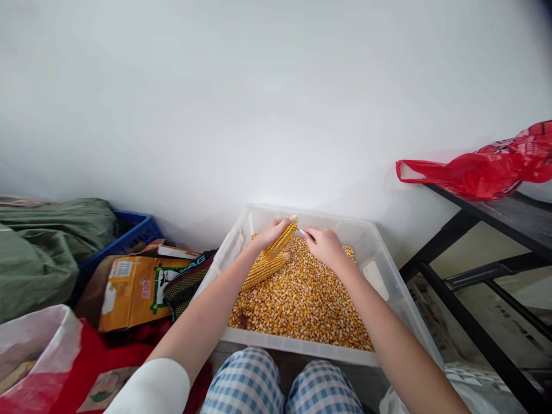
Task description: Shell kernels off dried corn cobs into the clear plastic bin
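Note:
My left hand [275, 230] is closed around an upright, tilted ear of corn [281, 240], its tip pointing up and right. In my right hand [321, 241] is a thin metal tool [301, 231] with a dark part by the fingers; its tip is at the right side of the ear, and its exact kind is too small to make out. Below the left hand a second ear of corn [263, 271] lies on loose corn kernels [297, 305]. The kernels fill much of a clear plastic bin [302, 348] beneath both hands.
Left of the bin are a yellow cardboard box [133, 290], a blue crate [133, 230], a green cloth [47, 247] and a red and white sack [56, 356]. At right stands a black metal frame [457, 230] with a red plastic bag [478, 172] on it. A white wall rises behind.

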The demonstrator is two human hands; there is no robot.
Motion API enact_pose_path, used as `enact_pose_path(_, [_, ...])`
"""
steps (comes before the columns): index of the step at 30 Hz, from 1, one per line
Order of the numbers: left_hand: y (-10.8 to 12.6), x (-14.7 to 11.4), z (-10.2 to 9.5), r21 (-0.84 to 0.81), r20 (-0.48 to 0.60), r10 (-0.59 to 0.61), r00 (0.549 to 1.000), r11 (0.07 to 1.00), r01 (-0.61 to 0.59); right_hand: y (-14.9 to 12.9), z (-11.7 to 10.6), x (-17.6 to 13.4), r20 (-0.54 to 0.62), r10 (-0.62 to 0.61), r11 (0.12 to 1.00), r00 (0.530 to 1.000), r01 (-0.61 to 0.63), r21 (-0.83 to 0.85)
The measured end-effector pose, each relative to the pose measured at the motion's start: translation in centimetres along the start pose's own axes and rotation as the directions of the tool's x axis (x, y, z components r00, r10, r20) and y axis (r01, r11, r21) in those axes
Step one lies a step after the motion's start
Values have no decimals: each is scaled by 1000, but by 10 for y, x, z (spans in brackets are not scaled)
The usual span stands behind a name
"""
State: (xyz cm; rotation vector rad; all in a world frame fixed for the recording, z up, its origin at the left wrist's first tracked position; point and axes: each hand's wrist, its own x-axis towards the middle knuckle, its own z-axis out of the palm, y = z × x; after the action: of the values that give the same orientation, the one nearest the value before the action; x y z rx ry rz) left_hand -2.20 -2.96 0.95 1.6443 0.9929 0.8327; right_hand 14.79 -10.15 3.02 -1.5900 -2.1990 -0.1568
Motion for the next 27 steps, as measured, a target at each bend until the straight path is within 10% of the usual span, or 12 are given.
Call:
enact_pose_path(8, [-3, 2, -2, 240, -1, 136, 991, 962, -132, 3, -1, 1, 98, -15, 997, 995, 8, 73])
enact_pose_path(20, [0, -1, -7, 409, 272, 133, 953, 880, -239, 16, 10, 2, 372, -86, 867, 924, -115, 486])
enact_pose_path(27, [-3, 2, -12, 289, 131, 76, 989, 951, -111, 21, 9, 5, 171, -17, 830, 985, -82, 551])
